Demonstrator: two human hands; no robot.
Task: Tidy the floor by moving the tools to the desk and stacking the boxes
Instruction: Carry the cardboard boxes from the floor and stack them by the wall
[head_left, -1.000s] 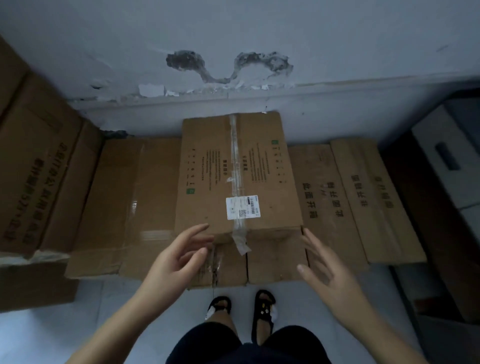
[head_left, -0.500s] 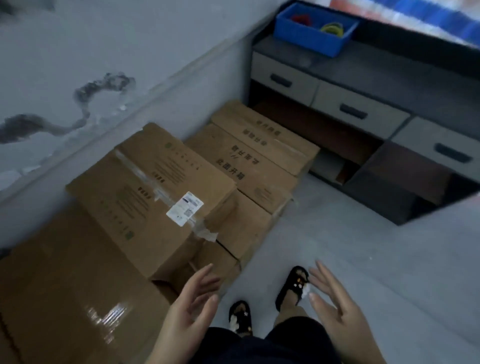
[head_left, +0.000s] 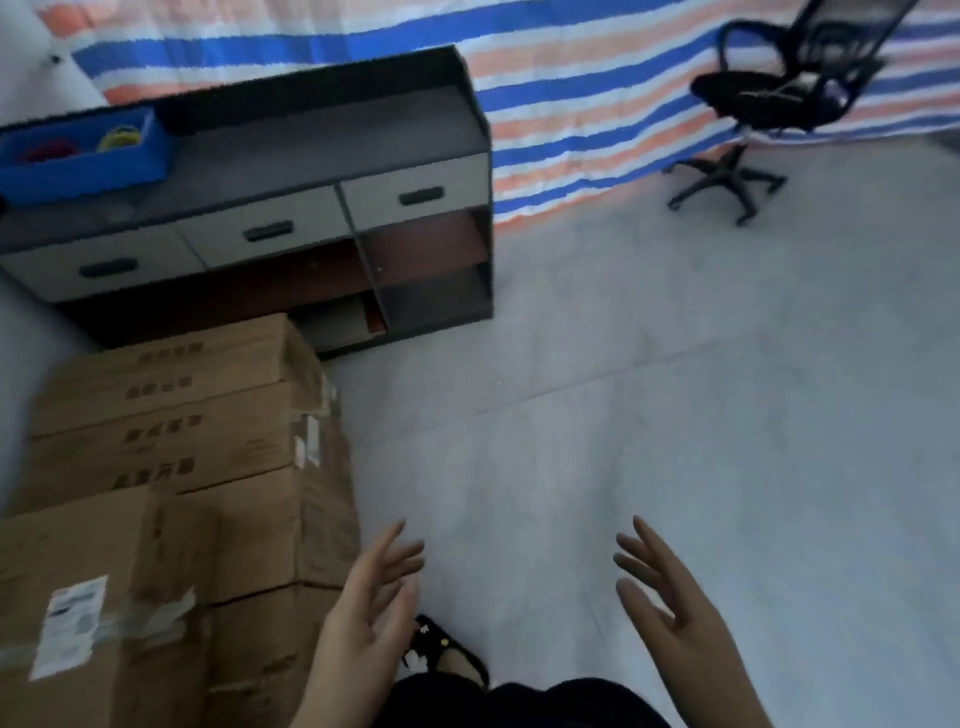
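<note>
Grey floor (head_left: 649, 415) open right | boxes (head_left: 171, 457) stacked near left, desk (head_left: 311, 156) far left | left hand (head_left: 363, 618), right hand (head_left: 670, 618) raised, fingers spread, holding nothing

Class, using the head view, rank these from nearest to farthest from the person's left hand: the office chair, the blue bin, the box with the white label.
From the left hand:
1. Box with the white label, beside it, lower left.
2. Blue bin, on the desk, upper left.
3. Office chair, far upper right.

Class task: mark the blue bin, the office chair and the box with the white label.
blue bin (head_left: 83, 169): head view, front wall.
office chair (head_left: 763, 98): head view, seat.
labelled box (head_left: 78, 545): head view, top face.
</note>
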